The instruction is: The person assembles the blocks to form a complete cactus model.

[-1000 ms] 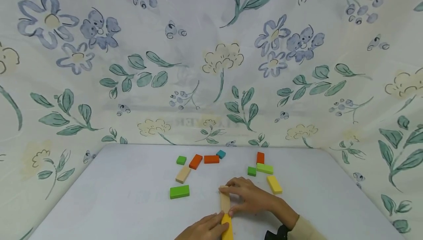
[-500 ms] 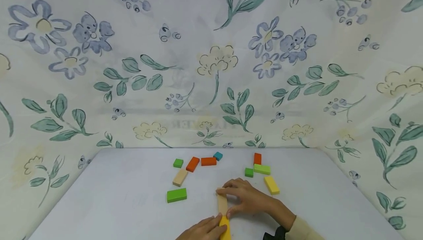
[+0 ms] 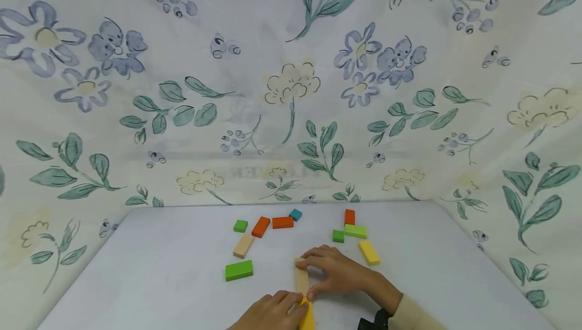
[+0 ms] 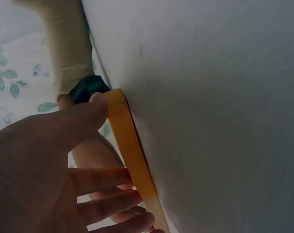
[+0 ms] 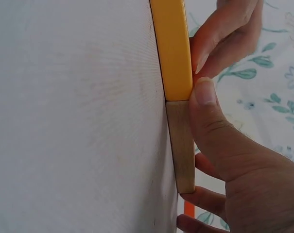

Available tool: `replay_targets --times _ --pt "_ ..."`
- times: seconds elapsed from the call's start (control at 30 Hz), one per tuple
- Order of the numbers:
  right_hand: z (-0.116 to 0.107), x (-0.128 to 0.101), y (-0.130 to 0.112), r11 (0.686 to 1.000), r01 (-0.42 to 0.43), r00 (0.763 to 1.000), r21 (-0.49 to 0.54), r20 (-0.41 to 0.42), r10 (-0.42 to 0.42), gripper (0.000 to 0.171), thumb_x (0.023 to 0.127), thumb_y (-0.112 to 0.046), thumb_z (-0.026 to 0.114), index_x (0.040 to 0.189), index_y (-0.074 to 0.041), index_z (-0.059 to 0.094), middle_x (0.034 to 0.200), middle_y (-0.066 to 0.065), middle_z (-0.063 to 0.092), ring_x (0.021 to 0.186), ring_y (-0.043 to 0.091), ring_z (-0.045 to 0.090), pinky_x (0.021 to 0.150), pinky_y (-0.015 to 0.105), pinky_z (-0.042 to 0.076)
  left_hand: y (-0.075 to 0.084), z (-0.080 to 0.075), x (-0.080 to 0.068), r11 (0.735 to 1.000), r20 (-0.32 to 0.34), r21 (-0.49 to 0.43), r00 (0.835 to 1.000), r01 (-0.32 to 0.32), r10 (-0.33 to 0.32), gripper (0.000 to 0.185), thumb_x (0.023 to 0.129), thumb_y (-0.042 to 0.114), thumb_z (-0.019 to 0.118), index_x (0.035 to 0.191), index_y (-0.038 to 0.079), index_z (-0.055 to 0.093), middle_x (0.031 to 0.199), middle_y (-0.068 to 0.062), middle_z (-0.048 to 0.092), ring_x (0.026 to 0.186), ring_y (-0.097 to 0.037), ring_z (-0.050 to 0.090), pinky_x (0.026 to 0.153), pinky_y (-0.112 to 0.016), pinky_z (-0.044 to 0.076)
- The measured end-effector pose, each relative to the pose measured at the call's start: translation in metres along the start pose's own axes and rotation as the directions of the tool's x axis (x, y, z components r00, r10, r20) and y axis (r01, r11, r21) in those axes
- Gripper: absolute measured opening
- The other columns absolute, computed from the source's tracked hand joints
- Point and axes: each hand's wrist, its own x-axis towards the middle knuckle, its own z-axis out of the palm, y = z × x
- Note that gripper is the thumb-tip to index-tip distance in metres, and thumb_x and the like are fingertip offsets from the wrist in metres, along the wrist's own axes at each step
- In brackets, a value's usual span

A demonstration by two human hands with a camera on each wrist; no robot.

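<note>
A yellow block (image 3: 307,318) and a plain wooden block (image 3: 301,280) lie end to end on the white table, forming one straight strip. My left hand (image 3: 274,313) holds the yellow block along its sides, the thumb near one end and the fingers toward the joint in the left wrist view. The right hand (image 3: 337,272) grips the wooden block between thumb and fingers, its thumb right at the joint. In the right wrist view the end faces of the yellow block (image 5: 174,53) and wooden block (image 5: 182,145) meet closely.
Left of the hands lie a green block (image 3: 239,270), another wooden block (image 3: 243,245), a small green block (image 3: 240,226), two red blocks (image 3: 283,223) and a blue block (image 3: 295,215). Farther right are a yellow block (image 3: 369,252), light-green block (image 3: 355,231), green cube (image 3: 338,236) and red block (image 3: 349,217).
The head view has shifted slightly, so the table and blocks appear farther left. Both hands keep their hold on the two joined blocks, with little visible movement.
</note>
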Motion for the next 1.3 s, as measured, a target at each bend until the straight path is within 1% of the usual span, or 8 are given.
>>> replay_targets --times 0.27,0.47,0.63,0.83,0.93,1.1,1.2,1.3 --pt "-0.003 0.000 -0.002 0.996 -0.083 0.996 0.040 0.039 0.081 0.060 0.073 -0.066 0.057 0.123 -0.033 0.053 0.134 -0.013 0.050 0.122 0.012 0.047 0.100 0.039 0.045 -0.007 0.002 0.006 0.988 -0.049 -0.136 0.997 -0.073 0.067 0.070 0.086 0.069 0.032 0.126 0.017 0.056 0.132 0.003 0.053 0.116 -0.011 0.056 0.082 -0.024 0.055" --pt "-0.007 -0.001 -0.005 0.995 -0.089 0.995 0.044 0.042 0.087 0.053 0.074 -0.064 0.059 0.117 -0.032 0.057 0.132 -0.011 0.052 0.120 0.011 0.049 0.098 0.036 0.046 -0.008 0.000 0.005 0.983 0.011 -0.175 0.998 -0.053 0.055 0.081 0.080 0.077 0.030 0.134 0.020 0.048 0.141 0.004 0.045 0.124 -0.012 0.050 0.086 -0.030 0.054" --pt "-0.010 0.000 -0.005 0.992 -0.114 0.992 0.053 0.051 0.112 0.053 0.073 -0.063 0.060 0.116 -0.032 0.058 0.134 -0.009 0.051 0.122 0.012 0.048 0.100 0.038 0.045 -0.011 -0.003 0.009 0.978 -0.018 -0.189 0.996 -0.084 0.082 0.072 0.085 0.069 0.034 0.127 0.014 0.054 0.137 0.001 0.050 0.123 -0.012 0.052 0.086 -0.024 0.053" --pt "-0.010 -0.002 -0.007 0.993 -0.112 0.990 0.048 0.089 0.107 0.052 0.076 -0.064 0.057 0.117 -0.032 0.057 0.136 -0.007 0.050 0.124 0.014 0.047 0.100 0.038 0.045 -0.005 -0.005 0.004 0.979 0.059 -0.201 0.998 -0.007 0.019 0.083 0.077 0.079 0.031 0.133 0.021 0.050 0.140 0.005 0.046 0.121 -0.010 0.052 0.087 -0.030 0.054" --pt "-0.011 -0.002 -0.008 0.995 -0.090 0.992 0.034 0.097 0.086 0.049 0.079 -0.063 0.054 0.117 -0.032 0.056 0.140 -0.004 0.046 0.126 0.016 0.046 0.100 0.037 0.046 -0.003 -0.004 0.002 0.980 0.052 -0.198 0.999 0.006 0.005 0.083 0.074 0.081 0.031 0.132 0.024 0.050 0.139 0.006 0.047 0.120 -0.011 0.053 0.085 -0.032 0.055" --pt "-0.019 -0.002 -0.001 0.995 -0.096 0.995 0.017 0.022 0.096 0.044 0.086 -0.060 0.048 0.115 -0.029 0.059 0.137 -0.002 0.049 0.125 0.017 0.047 0.098 0.034 0.047 -0.005 0.002 0.006 0.980 -0.019 -0.191 0.998 -0.059 0.056 0.067 0.083 0.069 0.040 0.123 0.019 0.057 0.132 0.003 0.054 0.115 -0.010 0.057 0.082 -0.025 0.055" --pt "-0.029 -0.002 0.010 0.991 -0.131 0.990 0.022 -0.045 0.132 0.043 0.088 -0.055 0.050 0.115 -0.024 0.062 0.124 -0.005 0.058 0.117 0.014 0.053 0.096 0.032 0.049 -0.008 0.003 0.009 0.978 -0.026 -0.190 0.996 -0.088 0.085 0.056 0.089 0.058 0.044 0.119 0.013 0.060 0.130 0.000 0.056 0.115 -0.009 0.057 0.082 -0.021 0.054" --pt "-0.041 -0.003 0.022 0.988 -0.154 0.983 0.013 -0.097 0.154 0.036 0.089 -0.043 0.057 0.114 -0.017 0.064 0.113 -0.005 0.063 0.109 0.014 0.058 0.091 0.030 0.051 -0.009 0.001 0.010 0.977 -0.017 -0.193 0.995 -0.095 0.094 0.055 0.088 0.057 0.047 0.119 0.013 0.059 0.131 -0.001 0.055 0.116 -0.010 0.056 0.083 -0.021 0.054"
